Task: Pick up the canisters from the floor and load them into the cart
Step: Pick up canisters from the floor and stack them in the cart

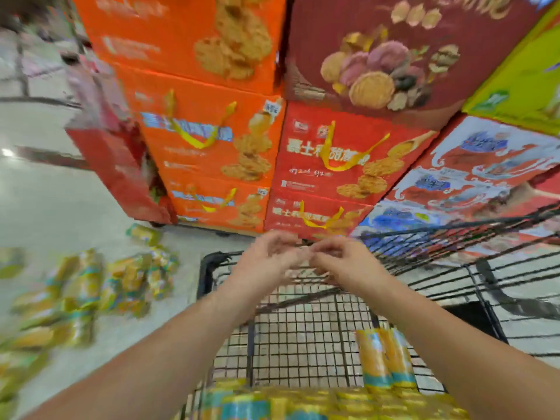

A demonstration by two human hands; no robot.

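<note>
now left hand (pixel 272 256), right hand (pixel 342 259) slack, empty over cart (pixel 209 268) — canisters (pixel 81 292) well left.

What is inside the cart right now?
Yellow-and-teal canisters lie at the near end of the cart; its far half shows bare wire mesh. The person's forearms cover parts of the basket, so anything beneath them is hidden.

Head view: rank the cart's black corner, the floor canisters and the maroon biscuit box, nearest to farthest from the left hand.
1. Cart's black corner, just left of the left hand.
2. Floor canisters, lower left.
3. Maroon biscuit box, top right.
</note>
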